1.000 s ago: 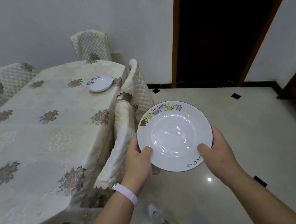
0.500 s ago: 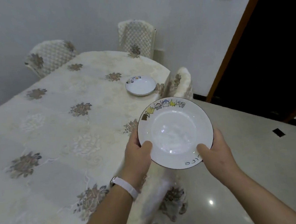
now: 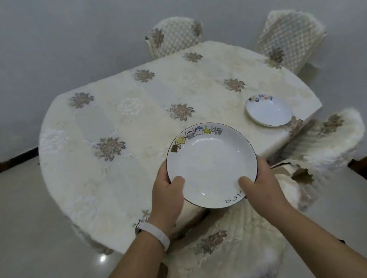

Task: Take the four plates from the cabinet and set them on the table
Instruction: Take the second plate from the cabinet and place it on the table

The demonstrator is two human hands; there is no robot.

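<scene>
Above floral-clothed table (image 3: 131, 121), white cartoon-rimmed plate (image 3: 211, 165)

Dim, soft-focus, wide-angle edge bending; floor (image 3: 15, 224) glare

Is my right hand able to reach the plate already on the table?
Probably not now: the right hand grips the carried plate with the left hand, though nothing blocks the far plate.
</scene>
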